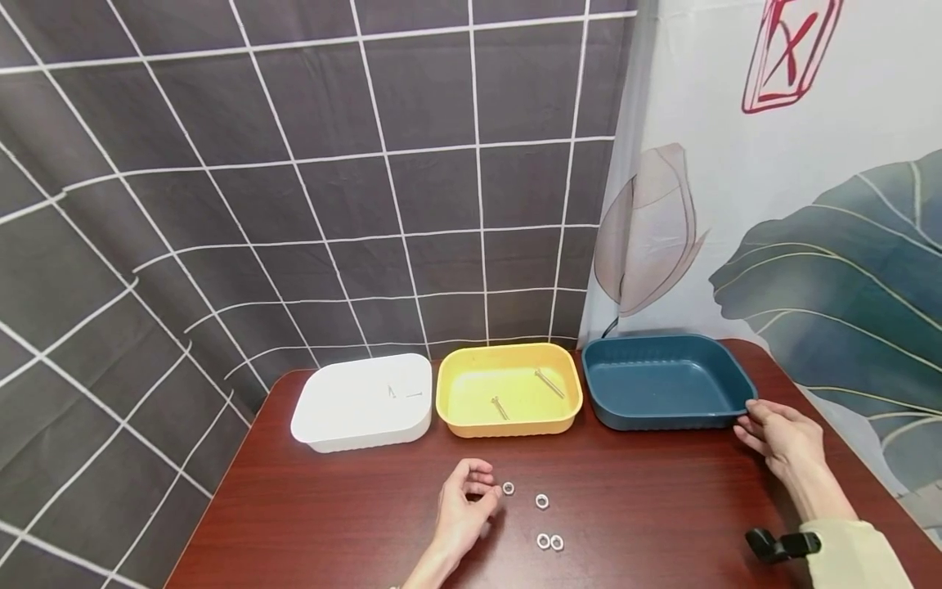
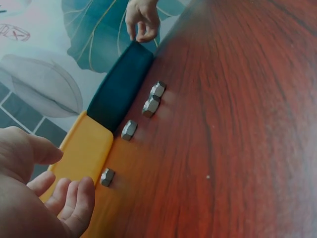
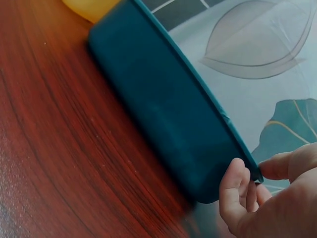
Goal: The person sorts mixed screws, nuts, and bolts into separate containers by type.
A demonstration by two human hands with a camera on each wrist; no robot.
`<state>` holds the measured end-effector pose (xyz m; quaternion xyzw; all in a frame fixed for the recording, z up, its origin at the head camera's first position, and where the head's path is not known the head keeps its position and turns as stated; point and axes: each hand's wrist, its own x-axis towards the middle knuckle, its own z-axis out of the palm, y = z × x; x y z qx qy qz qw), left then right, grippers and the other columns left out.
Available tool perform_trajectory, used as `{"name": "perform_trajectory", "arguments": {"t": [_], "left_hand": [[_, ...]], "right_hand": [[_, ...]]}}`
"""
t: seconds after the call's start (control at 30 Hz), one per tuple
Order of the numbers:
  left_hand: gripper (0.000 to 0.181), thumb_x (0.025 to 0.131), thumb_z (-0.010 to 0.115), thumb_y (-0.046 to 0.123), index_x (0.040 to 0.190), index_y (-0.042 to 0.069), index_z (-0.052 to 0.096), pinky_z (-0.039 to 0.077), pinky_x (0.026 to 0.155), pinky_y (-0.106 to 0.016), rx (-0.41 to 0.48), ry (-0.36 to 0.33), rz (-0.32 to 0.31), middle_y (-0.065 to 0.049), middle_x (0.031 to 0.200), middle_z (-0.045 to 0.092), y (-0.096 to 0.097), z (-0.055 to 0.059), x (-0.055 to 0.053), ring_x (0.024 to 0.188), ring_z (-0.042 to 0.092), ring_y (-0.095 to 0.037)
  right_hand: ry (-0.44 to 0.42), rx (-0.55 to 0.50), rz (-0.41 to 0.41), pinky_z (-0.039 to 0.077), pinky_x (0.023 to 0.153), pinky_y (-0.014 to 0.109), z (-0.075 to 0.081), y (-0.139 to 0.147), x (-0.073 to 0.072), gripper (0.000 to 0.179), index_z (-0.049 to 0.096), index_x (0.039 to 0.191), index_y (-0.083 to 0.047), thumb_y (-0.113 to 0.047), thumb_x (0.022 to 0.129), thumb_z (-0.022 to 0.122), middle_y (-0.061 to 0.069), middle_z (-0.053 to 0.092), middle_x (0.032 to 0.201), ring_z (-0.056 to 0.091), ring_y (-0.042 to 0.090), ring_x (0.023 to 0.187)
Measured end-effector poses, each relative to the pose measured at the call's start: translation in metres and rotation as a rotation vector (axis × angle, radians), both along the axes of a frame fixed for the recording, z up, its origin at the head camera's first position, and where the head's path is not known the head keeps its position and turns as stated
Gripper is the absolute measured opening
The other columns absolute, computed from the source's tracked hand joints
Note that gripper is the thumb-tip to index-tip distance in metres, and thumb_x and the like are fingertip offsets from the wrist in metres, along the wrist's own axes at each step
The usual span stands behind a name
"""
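Pinching the blue tray point(image 1: 662, 380) at its near-side rim corner, right hand point(image 1: 787, 442) could skew it by tugging. Left hand point(image 1: 462, 509), empty, thumb parted from fingers, has a nut point(image 2: 107, 177) just beside its fingertips; clumsy contact could knock that away.

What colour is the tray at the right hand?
The tray is dark teal-blue; the head view shows it best.

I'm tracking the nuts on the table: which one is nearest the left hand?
The leftmost nut in the head view, just beside the left hand's fingertips; the other lone nut and the side-by-side pair lie farther right.
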<state>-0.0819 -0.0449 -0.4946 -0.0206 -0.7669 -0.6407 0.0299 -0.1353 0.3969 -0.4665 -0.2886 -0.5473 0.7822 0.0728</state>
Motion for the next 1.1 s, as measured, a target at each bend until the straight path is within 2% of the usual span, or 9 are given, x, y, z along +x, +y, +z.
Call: {"name": "perform_trajectory", "arguments": {"t": [0.1, 0.33, 0.4, 0.53, 0.87, 1.1], "left_hand": [[0.031, 0.077, 0.075, -0.007, 0.105, 0.001, 0.064, 0.055, 0.067, -0.02, -0.012, 0.008, 0.006, -0.008, 0.094, 0.065, 0.0, -0.001, -0.001, 0.078, 0.063, -0.013], [0.03, 0.077, 0.073, -0.01, 0.105, 0.0, 0.066, 0.057, 0.064, -0.019, -0.019, -0.009, 0.022, -0.009, 0.093, 0.065, 0.001, -0.007, -0.006, 0.077, 0.064, -0.013], [0.03, 0.077, 0.072, -0.01, 0.104, 0.0, 0.066, 0.057, 0.065, -0.019, -0.022, -0.001, 0.026, -0.009, 0.092, 0.065, 0.002, -0.007, -0.006, 0.078, 0.064, -0.014], [0.03, 0.077, 0.074, -0.009, 0.103, 0.002, 0.068, 0.059, 0.067, -0.02, -0.016, 0.034, 0.04, -0.007, 0.092, 0.065, 0.003, -0.008, -0.006, 0.08, 0.064, -0.016], [0.032, 0.075, 0.075, -0.011, 0.103, 0.002, 0.069, 0.062, 0.071, -0.025, -0.104, 0.127, 0.065, -0.007, 0.093, 0.067, 0.004, -0.012, -0.009, 0.082, 0.066, -0.024], [0.036, 0.071, 0.077, -0.014, 0.103, 0.001, 0.069, 0.062, 0.071, -0.025, -0.106, 0.139, 0.06, -0.006, 0.093, 0.066, 0.005, -0.02, -0.012, 0.082, 0.065, -0.022]], "right_hand": [[0.008, -0.039, 0.005, 0.064, 0.058, 0.029, 0.0, 0.001, 0.001, 0.017, 0.062, 0.086, -0.02, -0.009, 0.099, 0.06, -0.001, 0.064, 0.069, 0.067, 0.012, 0.06], [0.012, -0.088, -0.011, 0.064, 0.061, 0.028, 0.001, 0.001, -0.003, 0.017, 0.061, 0.09, -0.018, -0.005, 0.099, 0.057, 0.001, 0.06, 0.072, 0.066, 0.013, 0.061], [0.021, -0.094, -0.018, 0.064, 0.062, 0.028, 0.001, 0.001, -0.003, 0.02, 0.062, 0.087, -0.018, -0.003, 0.099, 0.056, 0.001, 0.059, 0.073, 0.065, 0.013, 0.061], [0.029, -0.09, -0.03, 0.064, 0.063, 0.029, -0.001, 0.002, -0.003, 0.019, 0.062, 0.087, -0.018, -0.003, 0.097, 0.059, -0.001, 0.058, 0.075, 0.065, 0.013, 0.062], [0.038, -0.102, -0.035, 0.064, 0.064, 0.03, -0.002, 0.003, -0.003, 0.018, 0.064, 0.083, -0.017, -0.003, 0.094, 0.067, -0.001, 0.058, 0.077, 0.065, 0.013, 0.063], [0.033, -0.107, -0.031, 0.064, 0.064, 0.029, 0.0, 0.003, -0.003, 0.021, 0.064, 0.082, -0.018, -0.002, 0.096, 0.063, 0.0, 0.06, 0.074, 0.065, 0.012, 0.063]]}}
